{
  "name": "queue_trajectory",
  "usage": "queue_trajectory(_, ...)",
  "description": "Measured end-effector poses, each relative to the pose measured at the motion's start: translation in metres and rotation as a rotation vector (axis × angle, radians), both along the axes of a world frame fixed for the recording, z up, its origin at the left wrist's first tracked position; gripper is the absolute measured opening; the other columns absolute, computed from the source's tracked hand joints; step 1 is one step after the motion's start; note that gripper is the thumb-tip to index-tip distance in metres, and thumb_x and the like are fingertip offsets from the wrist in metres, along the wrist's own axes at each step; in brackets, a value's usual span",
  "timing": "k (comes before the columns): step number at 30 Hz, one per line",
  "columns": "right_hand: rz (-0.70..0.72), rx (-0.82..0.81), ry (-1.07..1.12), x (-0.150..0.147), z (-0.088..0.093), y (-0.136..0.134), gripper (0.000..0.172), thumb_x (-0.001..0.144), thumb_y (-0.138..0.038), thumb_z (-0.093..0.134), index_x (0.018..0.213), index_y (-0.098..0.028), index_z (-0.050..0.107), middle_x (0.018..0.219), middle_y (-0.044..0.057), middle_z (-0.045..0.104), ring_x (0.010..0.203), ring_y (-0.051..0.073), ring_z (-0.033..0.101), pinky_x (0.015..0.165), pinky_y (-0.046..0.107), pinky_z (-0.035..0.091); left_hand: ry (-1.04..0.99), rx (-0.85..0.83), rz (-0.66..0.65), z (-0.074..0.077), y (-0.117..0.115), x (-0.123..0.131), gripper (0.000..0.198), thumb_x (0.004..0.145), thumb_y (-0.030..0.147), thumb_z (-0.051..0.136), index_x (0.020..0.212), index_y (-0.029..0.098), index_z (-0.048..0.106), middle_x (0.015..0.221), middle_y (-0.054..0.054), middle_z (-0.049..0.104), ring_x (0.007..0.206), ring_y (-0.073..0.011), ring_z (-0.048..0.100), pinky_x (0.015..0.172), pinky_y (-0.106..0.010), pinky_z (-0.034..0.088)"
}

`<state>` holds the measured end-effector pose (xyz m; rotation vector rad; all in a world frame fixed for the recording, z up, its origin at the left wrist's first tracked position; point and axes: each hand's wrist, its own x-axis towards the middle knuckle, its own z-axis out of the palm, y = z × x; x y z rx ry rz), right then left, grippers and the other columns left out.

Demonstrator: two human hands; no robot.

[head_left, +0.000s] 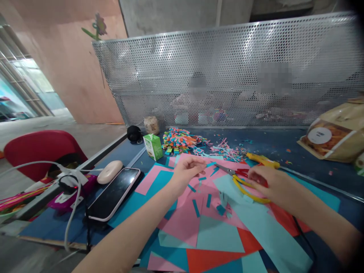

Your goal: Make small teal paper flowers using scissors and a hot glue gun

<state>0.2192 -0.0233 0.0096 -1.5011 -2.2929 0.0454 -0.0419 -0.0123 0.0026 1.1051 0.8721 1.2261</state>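
A phone [115, 194] lies at the left, beside overlapping coloured sheets [184, 223]. Above them, the left hand [186, 170] has its fingertips pinched narrow on a short teal strip [211, 164]. The scissors [227, 170] point their blade tips at it, and the right hand [265, 178] curls its fingers around their red and yellow handles; a brown bag [335, 132] stands far right

1 phone [115, 195] lies beside 1 pale oval object [110, 172].
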Motion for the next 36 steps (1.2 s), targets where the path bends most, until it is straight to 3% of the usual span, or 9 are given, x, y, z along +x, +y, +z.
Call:
queue_trajectory(3,0.124,-0.211,-0.011,0.000,-0.005,-0.012,0.008,0.077,-0.028,0.052,0.077,-0.022,0.057,0.075,0.004,0.062,0.067,0.019,0.058,0.060,0.030,0.045,0.010,0.007,-0.008,-0.005,0.003,0.000,0.027,0.060,0.030,0.075,0.080,0.015,0.062,0.068,0.000,0.065,0.055,-0.0074,0.057,0.057,-0.020,0.044)
queue_trajectory(7,0.183,-0.253,-0.064,0.002,-0.015,-0.016,0.008,0.077,-0.022,0.052,0.083,-0.021,0.058,0.084,0.004,0.062,0.077,0.020,0.059,0.066,0.032,0.047,0.015,0.004,-0.007,-0.006,0.004,0.000,0.028,0.060,0.030,0.075,0.080,0.015,0.063,0.072,0.000,0.066,0.054,-0.0066,0.056,0.055,-0.019,0.043)
queue_trajectory(14,0.451,-0.001,-0.112,-0.027,-0.008,-0.034,0.025,0.082,-0.029,0.055,0.105,-0.021,0.057,0.108,0.008,0.061,0.102,0.024,0.055,0.085,0.039,0.044,0.025,-0.007,0.025,0.001,0.002,0.001,0.027,0.057,0.029,0.076,0.075,0.015,0.062,0.068,0.000,0.064,0.053,-0.0062,0.054,0.051,-0.018,0.040)
queue_trajectory(17,0.570,0.120,-0.150,-0.045,-0.008,-0.043,0.032,0.078,-0.031,0.062,0.108,-0.022,0.057,0.104,0.005,0.064,0.096,0.024,0.058,0.081,0.039,0.047,0.013,-0.002,0.032,0.002,0.002,0.001,0.025,0.057,0.028,0.076,0.074,0.015,0.062,0.067,0.001,0.063,0.052,-0.0061,0.054,0.051,-0.018,0.040)
queue_trajectory(22,0.590,0.214,-0.162,-0.055,-0.020,-0.045,0.018,0.082,-0.021,0.053,0.098,-0.017,0.061,0.089,0.005,0.068,0.084,0.023,0.062,0.071,0.039,0.050,-0.028,0.014,0.013,0.005,0.000,0.001,0.026,0.057,0.026,0.076,0.076,0.014,0.063,0.064,0.000,0.064,0.059,-0.0107,0.061,0.053,-0.019,0.041)
queue_trajectory(26,0.504,-0.002,0.059,-0.050,-0.018,-0.041,0.021,0.087,-0.021,0.045,0.097,-0.020,0.063,0.093,0.005,0.068,0.089,0.019,0.062,0.077,0.035,0.050,-0.046,0.044,0.040,0.007,-0.001,0.001,0.023,0.058,0.023,0.075,0.076,0.013,0.064,0.063,-0.001,0.065,0.061,-0.0116,0.062,0.057,-0.020,0.043)
queue_trajectory(29,0.305,-0.244,0.402,-0.048,-0.005,-0.030,0.022,0.085,-0.035,0.048,0.092,-0.021,0.064,0.088,0.006,0.068,0.072,0.017,0.064,0.063,0.030,0.052,-0.033,0.075,0.060,0.009,-0.002,0.000,0.019,0.059,0.021,0.073,0.075,0.013,0.066,0.061,-0.001,0.064,0.059,-0.0105,0.060,0.057,-0.020,0.043)
queue_trajectory(32,0.191,-0.503,0.780,-0.052,0.009,-0.012,0.033,0.079,-0.047,0.054,0.095,-0.019,0.061,0.065,0.003,0.064,0.046,0.014,0.056,0.043,0.027,0.047,-0.011,0.079,0.067,0.011,-0.003,-0.001,0.013,0.061,0.020,0.071,0.072,0.014,0.067,0.062,-0.001,0.064,0.059,-0.0091,0.058,0.058,-0.020,0.043)
queue_trajectory(36,0.157,-0.647,1.055,-0.061,0.017,0.011,0.037,0.070,-0.045,0.066,0.094,-0.019,0.058,0.056,-0.002,0.058,0.047,0.013,0.054,0.042,0.025,0.043,0.015,0.089,0.064,0.014,-0.006,-0.001,0.018,0.062,0.023,0.071,0.078,0.014,0.068,0.061,0.000,0.064,0.059,-0.0099,0.058,0.059,-0.021,0.044)
